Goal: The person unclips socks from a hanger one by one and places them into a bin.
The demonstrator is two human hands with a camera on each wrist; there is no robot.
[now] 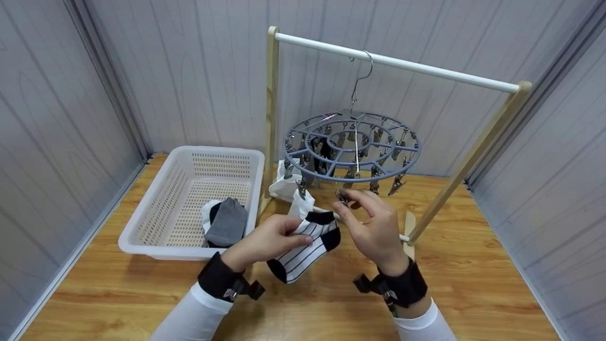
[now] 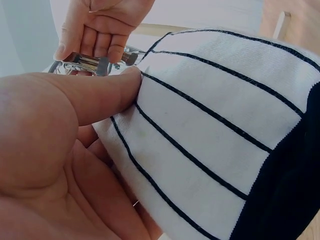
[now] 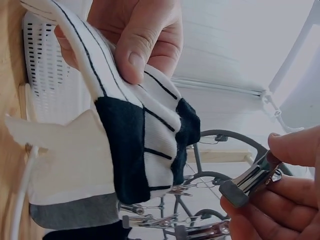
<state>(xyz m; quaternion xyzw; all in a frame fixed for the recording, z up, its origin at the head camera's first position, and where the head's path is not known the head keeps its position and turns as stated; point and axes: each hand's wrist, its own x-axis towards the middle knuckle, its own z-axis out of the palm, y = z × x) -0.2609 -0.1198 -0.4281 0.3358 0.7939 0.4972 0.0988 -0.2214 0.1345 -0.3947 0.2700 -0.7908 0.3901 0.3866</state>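
Left hand (image 1: 270, 240) pinches striped sock (image 1: 310, 253) below round rack (image 1: 350, 180), right hand (image 1: 376, 229) grips 1 metal clip (image 3: 247, 181) near but apart from black cuff (image 1: 321, 218); a shallow bite, caused by the cuff folding away, could let the sock drop.

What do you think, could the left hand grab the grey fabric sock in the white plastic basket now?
Probably not without letting go first: the left hand holds the white sock with black stripes, though the grey sock lies uncovered in the open basket.
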